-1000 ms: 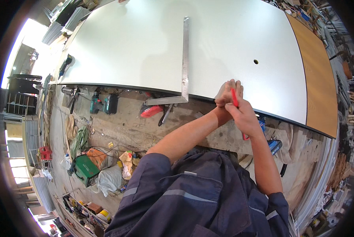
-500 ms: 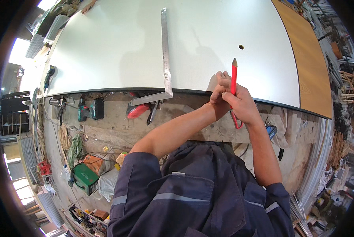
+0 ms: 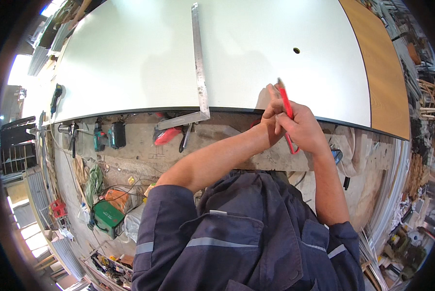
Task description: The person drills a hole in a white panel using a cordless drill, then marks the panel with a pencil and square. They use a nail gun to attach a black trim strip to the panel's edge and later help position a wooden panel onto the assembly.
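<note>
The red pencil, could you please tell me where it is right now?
In the head view, the red pencil is right of centre, held in the right hand, beside the left hand at the white panel's near edge.

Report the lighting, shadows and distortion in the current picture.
Head view: a bright patch on the left is washed out; soft shadow lies on the white panel either side of the metal square; the fisheye bows the panel's near edge and darkens the corners; the red pencil in the right hand reads clearly, its tip perhaps slightly soft.
</note>
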Available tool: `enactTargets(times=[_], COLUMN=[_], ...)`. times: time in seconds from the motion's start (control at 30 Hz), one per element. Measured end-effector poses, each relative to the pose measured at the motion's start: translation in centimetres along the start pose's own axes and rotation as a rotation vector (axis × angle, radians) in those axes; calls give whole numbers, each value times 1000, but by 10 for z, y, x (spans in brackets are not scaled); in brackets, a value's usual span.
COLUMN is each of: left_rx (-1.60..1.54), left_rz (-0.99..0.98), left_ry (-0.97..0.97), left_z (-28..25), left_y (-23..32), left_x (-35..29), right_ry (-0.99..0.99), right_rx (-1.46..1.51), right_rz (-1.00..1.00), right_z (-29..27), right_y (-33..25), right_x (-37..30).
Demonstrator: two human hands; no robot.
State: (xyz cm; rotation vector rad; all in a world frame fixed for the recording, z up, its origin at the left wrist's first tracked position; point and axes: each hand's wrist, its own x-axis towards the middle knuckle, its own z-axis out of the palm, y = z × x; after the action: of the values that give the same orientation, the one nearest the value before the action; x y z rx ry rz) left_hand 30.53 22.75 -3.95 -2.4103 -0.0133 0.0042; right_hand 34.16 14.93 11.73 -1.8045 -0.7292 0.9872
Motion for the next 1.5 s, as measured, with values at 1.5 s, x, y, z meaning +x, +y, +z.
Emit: enactTargets(times=[1.5], left_rx=[-418], left_rz=[167], left_ry=[-376], left_z=[-59], left_y=[-63], left_x=[-8], right_ry=[-49], right_rx=[-323], right_rz=[-165], right_z=[1], right_y=[3], right_x=[-7])
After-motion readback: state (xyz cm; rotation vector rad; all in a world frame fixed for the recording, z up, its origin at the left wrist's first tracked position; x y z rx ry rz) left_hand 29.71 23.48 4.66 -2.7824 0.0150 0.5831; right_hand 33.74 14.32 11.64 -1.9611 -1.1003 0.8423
